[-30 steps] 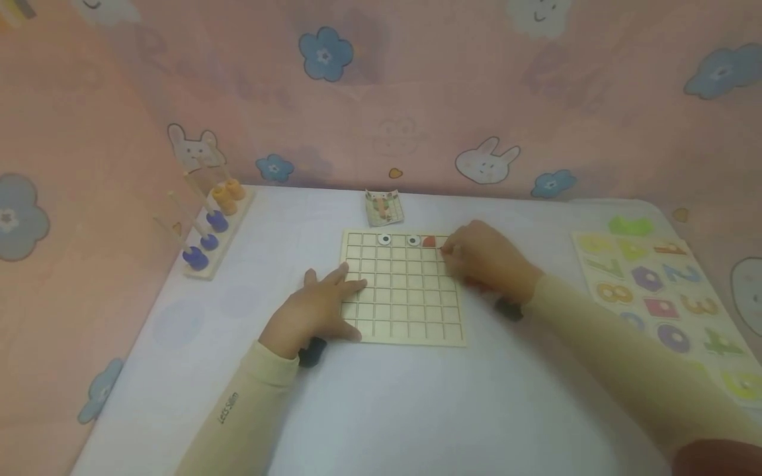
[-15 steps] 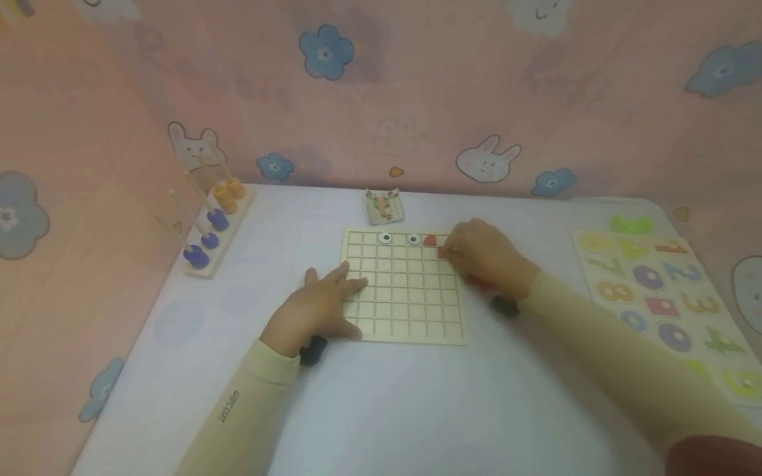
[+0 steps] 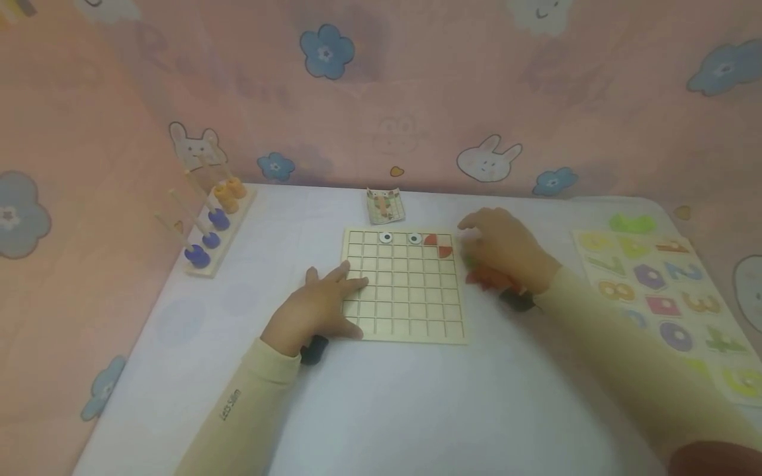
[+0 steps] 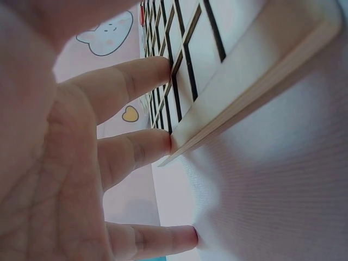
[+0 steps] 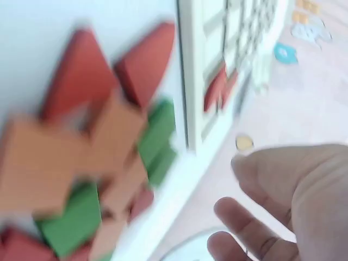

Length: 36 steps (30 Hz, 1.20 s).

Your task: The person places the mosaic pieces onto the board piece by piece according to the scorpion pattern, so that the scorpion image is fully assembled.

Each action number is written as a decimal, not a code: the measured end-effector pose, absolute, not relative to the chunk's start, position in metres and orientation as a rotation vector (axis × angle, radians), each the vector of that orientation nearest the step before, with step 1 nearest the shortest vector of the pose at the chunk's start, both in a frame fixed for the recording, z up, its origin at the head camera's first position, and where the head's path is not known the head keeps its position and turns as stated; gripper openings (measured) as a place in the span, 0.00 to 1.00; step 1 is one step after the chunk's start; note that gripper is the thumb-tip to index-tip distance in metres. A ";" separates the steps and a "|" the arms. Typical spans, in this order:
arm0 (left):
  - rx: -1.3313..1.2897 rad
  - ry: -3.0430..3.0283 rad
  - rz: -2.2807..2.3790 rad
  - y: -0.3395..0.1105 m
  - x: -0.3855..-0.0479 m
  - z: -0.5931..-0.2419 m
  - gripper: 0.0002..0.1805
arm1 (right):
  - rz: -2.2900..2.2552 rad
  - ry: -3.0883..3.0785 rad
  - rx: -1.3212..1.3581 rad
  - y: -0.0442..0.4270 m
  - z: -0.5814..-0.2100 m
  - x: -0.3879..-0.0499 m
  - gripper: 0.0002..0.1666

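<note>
My left hand [image 3: 315, 305] rests with spread fingers on the left edge of a wooden grid board [image 3: 409, 291]; in the left wrist view two fingertips touch the board and another touches the cloth. Along the board's top row sit two round eye pieces [image 3: 385, 237] and a red quarter-circle piece [image 3: 430, 240]. A second red quarter-circle piece [image 3: 445, 252] lies diagonally below it. My right hand [image 3: 507, 250] hovers right of the board, fingers loosely bent, nothing between them. Beneath it is a pile of red [image 5: 81, 76], orange [image 5: 43, 166] and green blocks [image 5: 73, 220], partly hidden in the head view.
Behind the board stands a small creased picture card [image 3: 385, 206]. A peg stacker [image 3: 217, 241] with blue and orange beads is at the far left. To the right lies a number puzzle board [image 3: 667, 311], with a green piece [image 3: 632, 224] behind it.
My right hand pressed the second red quarter-circle piece into its square, let it go, then moved right and away from the board. My left hand has stayed put.
</note>
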<state>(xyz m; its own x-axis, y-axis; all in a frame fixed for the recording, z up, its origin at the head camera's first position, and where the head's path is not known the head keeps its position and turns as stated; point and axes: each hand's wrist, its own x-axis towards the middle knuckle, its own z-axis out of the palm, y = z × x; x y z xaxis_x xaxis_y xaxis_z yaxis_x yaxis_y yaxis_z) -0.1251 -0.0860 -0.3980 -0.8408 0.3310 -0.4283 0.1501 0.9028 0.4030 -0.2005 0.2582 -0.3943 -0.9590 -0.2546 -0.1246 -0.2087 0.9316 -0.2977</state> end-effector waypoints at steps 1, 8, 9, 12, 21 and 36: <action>0.346 2.563 0.490 -0.086 -0.125 -0.398 0.53 | -0.446 2.928 -0.303 0.262 -0.391 -0.200 0.23; 0.342 2.568 0.485 -0.088 -0.124 -0.398 0.53 | -0.370 2.883 -0.263 0.266 -0.387 -0.199 0.15; 0.342 2.568 0.486 -0.088 -0.124 -0.398 0.53 | -0.318 2.876 -0.297 0.265 -0.389 -0.199 0.14; 0.342 2.566 0.488 -0.087 -0.124 -0.397 0.53 | -0.170 2.886 -0.420 0.266 -0.397 -0.201 0.13; 0.344 2.565 0.492 -0.087 -0.124 -0.401 0.53 | -0.284 2.924 -0.400 0.275 -0.410 -0.210 0.19; 0.329 2.553 0.498 -0.084 -0.124 -0.392 0.53 | -0.336 2.943 -0.622 0.276 -0.404 -0.224 0.14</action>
